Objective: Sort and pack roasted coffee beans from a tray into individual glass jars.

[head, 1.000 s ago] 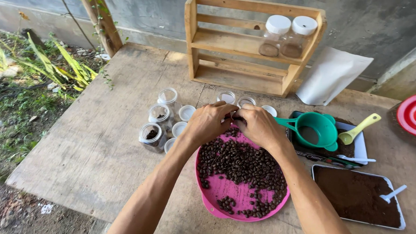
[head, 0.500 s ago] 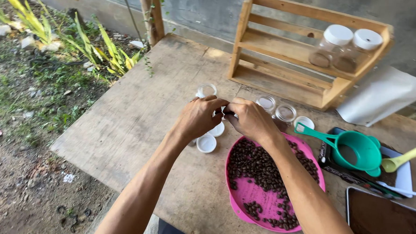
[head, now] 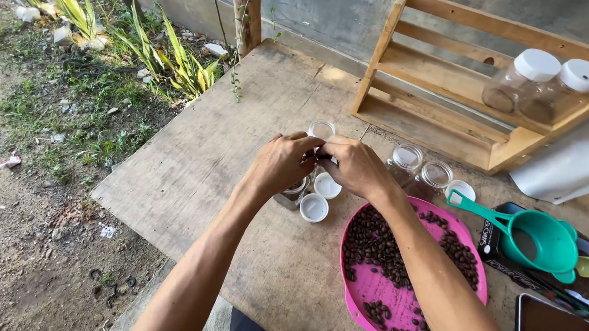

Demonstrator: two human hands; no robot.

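While both hands meet over the middle of the wooden table [head: 195,168], the left hand [head: 282,164] and the right hand [head: 355,167] curl their fingertips together at one spot, pinching something too small and too hidden to make out. Just under the left hand, at about 6 o'clock from it, stands an open glass jar [head: 293,192] with dark contents, partly covered by the palm. Two white lids [head: 314,207] lie upturned on the table just beside that jar, toward 4 o'clock. Another open jar [head: 321,129] stands at 12 o'clock from the hands, and two more empty jars [head: 421,170] sit at 3 o'clock, near the right wrist. A pink tray [head: 361,307] holding coffee beans [head: 377,245] lies at 5 o'clock, under the right forearm. Farther toward 3 o'clock rests a green funnel [head: 536,239]. A wooden rack [head: 442,112] at 1 o'clock carries two capped jars [head: 543,84] on its upper shelf.
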